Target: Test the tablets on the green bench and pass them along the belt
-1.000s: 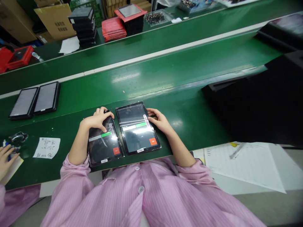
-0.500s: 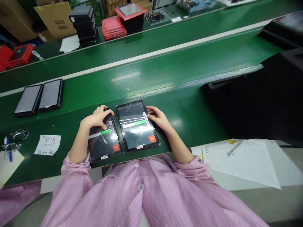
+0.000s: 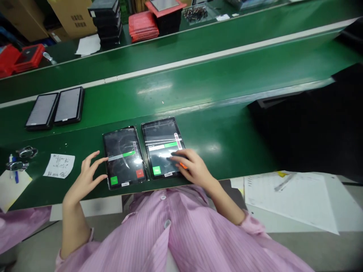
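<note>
Two dark tablets lie side by side on the green bench in front of me, screens up. The left tablet (image 3: 124, 158) shows a green bar, a green button and a red button along its lower part. My left hand (image 3: 89, 173) is open at its left edge, with fingers spread and fingertips at the rim. Over the lower right of the right tablet (image 3: 159, 132) is my right hand (image 3: 194, 168), also open, its fingers partly covering a red button. Whether those fingers touch the glass I cannot tell. A green button shows at this tablet's lower left.
Two more tablets (image 3: 68, 104) lie at the back left. A handwritten note (image 3: 59, 165) and pens (image 3: 16, 176) are to the left. A large black object (image 3: 309, 128) fills the right side, with paper sheets (image 3: 289, 200) below it. Red pouches (image 3: 143, 26) sit across the bench.
My left hand has come off the left tablet's top to its left side. My right hand has moved down over the right tablet's lower corner. A green button now shows on each screen.
</note>
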